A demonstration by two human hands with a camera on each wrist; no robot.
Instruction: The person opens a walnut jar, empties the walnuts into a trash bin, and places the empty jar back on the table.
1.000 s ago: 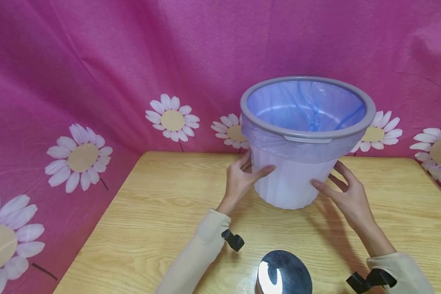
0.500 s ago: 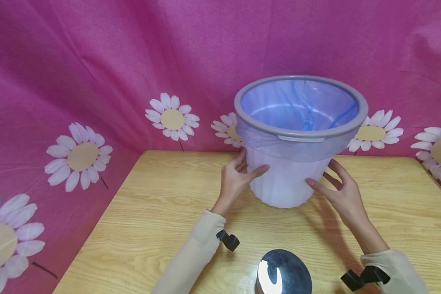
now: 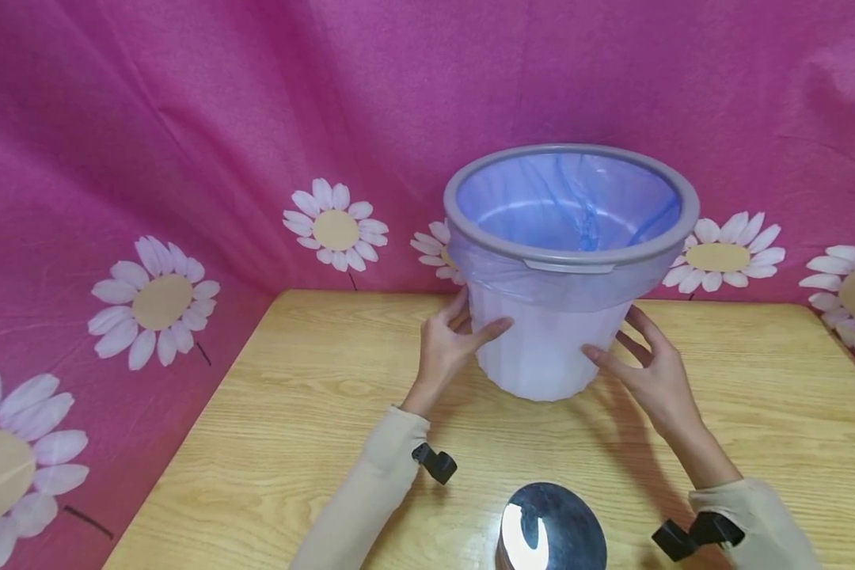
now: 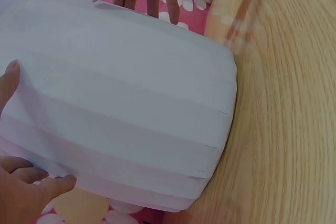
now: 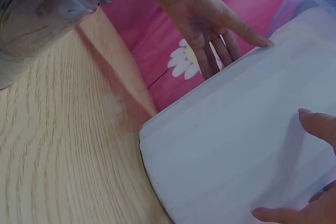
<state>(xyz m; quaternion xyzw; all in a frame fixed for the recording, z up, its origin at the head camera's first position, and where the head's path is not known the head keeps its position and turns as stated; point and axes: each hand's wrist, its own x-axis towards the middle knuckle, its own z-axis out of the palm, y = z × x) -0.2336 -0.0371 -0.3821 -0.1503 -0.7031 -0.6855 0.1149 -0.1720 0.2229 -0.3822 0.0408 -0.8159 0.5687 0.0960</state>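
A white fluted trash can (image 3: 537, 348) has a grey rim (image 3: 463, 231) and a translucent blue bag (image 3: 513, 218) lining it and folded over its outside. My left hand (image 3: 443, 348) holds its left side, thumb in front and fingers wrapping behind. On the other side my right hand (image 3: 653, 380) grips it the same way, low on the wall. The left wrist view shows the can's wall (image 4: 121, 87) close up, its base at the wooden tabletop. In the right wrist view, my right thumb and fingers (image 5: 317, 124) lie against the white wall.
A jar with a shiny dark round lid (image 3: 556, 526) stands near the front of the wooden table (image 3: 328, 372); its clear body (image 5: 44, 17) shows in the right wrist view. Behind the table hangs a magenta curtain (image 3: 370, 95) printed with white daisies.
Both hands have shifted the trash can slightly to the left, keeping their hold on its sides. The lidded jar has stayed in place.
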